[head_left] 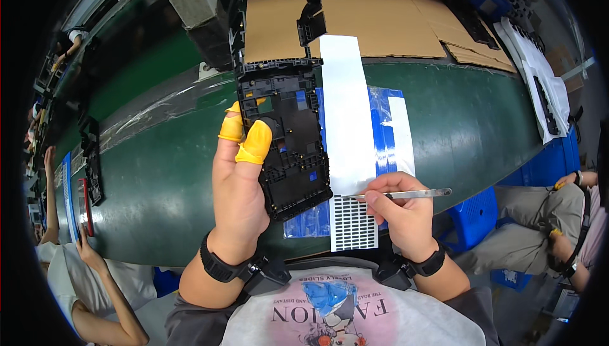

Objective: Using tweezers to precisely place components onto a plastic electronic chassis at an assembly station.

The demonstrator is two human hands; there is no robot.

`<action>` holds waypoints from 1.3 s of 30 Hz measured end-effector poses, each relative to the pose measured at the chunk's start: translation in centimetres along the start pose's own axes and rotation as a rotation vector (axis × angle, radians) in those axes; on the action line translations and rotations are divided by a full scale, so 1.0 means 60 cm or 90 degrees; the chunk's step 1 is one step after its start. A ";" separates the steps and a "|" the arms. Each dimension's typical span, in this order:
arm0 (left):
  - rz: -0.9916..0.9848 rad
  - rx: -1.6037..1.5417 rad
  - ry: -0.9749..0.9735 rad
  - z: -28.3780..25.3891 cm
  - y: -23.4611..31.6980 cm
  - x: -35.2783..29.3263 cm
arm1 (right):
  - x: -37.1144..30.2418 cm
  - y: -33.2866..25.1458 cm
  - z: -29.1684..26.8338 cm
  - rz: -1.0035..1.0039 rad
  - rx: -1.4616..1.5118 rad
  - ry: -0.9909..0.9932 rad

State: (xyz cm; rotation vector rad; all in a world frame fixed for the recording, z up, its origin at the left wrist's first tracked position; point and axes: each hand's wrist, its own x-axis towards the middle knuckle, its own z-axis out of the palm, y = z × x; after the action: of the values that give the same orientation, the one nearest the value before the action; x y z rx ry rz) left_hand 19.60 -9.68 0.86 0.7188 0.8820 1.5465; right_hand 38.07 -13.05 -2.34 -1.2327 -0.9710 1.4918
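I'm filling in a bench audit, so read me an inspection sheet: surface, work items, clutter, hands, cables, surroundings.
Surface: green tabletop, brown cardboard along its far side.
Work items: black plastic frame, raised; white strip with rows of small black marks at its near end, lying across blue plastic; metal tweezers.
Clutter: black part at left.
Hands: left hand, with yellow finger covers, grips the frame; right hand holds the tweezers near the topmost marks.
Cables: nothing seen.
Surroundings: people seated either side; blue stool at right.

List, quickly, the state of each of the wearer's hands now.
Left hand: closed, holding the black frame.
Right hand: closed, holding tweezers.
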 end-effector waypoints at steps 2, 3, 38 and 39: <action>-0.002 -0.014 -0.004 0.000 0.000 -0.002 | -0.001 -0.001 0.003 0.008 -0.006 0.006; -0.002 -0.015 -0.005 0.000 0.001 -0.002 | -0.001 -0.002 0.005 0.007 -0.008 0.011; -0.059 -0.187 -0.006 0.010 -0.067 0.012 | 0.000 -0.054 -0.032 -0.197 0.166 0.007; -0.083 -0.196 -0.062 -0.005 -0.048 0.004 | -0.011 -0.062 -0.020 -0.183 0.127 -0.074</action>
State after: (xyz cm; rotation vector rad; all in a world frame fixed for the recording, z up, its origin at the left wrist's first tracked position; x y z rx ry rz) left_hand 20.84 -9.32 -1.74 0.5001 0.5886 1.4760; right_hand 39.93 -12.76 1.16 -0.8338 -1.0019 1.4039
